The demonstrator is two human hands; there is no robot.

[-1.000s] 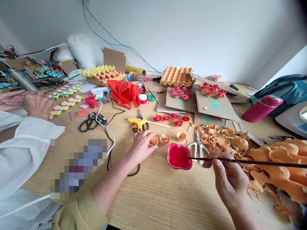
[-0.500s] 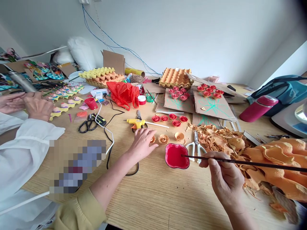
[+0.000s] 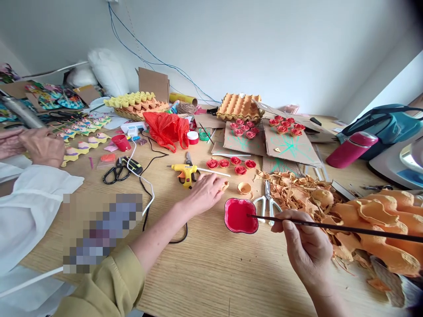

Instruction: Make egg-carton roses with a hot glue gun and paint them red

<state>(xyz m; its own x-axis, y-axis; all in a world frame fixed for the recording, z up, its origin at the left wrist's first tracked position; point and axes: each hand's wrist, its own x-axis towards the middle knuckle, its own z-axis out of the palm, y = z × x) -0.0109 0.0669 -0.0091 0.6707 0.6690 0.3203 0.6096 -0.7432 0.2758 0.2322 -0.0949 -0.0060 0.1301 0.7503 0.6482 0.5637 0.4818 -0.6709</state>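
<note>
My right hand (image 3: 306, 248) is closed around a long dark paintbrush (image 3: 317, 224). The brush tip rests in red paint inside a small wavy-edged dish (image 3: 242, 231). To the left of the dish, my left hand (image 3: 208, 191) curls its fingers over an unpainted orange flower (image 3: 226, 185) of egg-carton pulp; most of that flower is hidden. Another orange cup-shaped piece (image 3: 244, 188) sits just behind the dish. Several red-painted flowers (image 3: 240, 169) lie beyond my left hand. White-handled scissors (image 3: 267, 202) lie between the dish and the scraps.
A yellow glue gun (image 3: 185, 171) lies beside my left hand, with cords running left. Orange scraps (image 3: 291, 189) and an egg tray (image 3: 380, 215) crowd the right. Cardboard sheets (image 3: 291, 147) bear more red flowers. At the left, another person's hands (image 3: 42, 145) are over the table.
My left hand has moved right and lowered onto an orange flower, its fingers curling in. My right hand still holds the brush in the paint. The view has shifted slightly.
</note>
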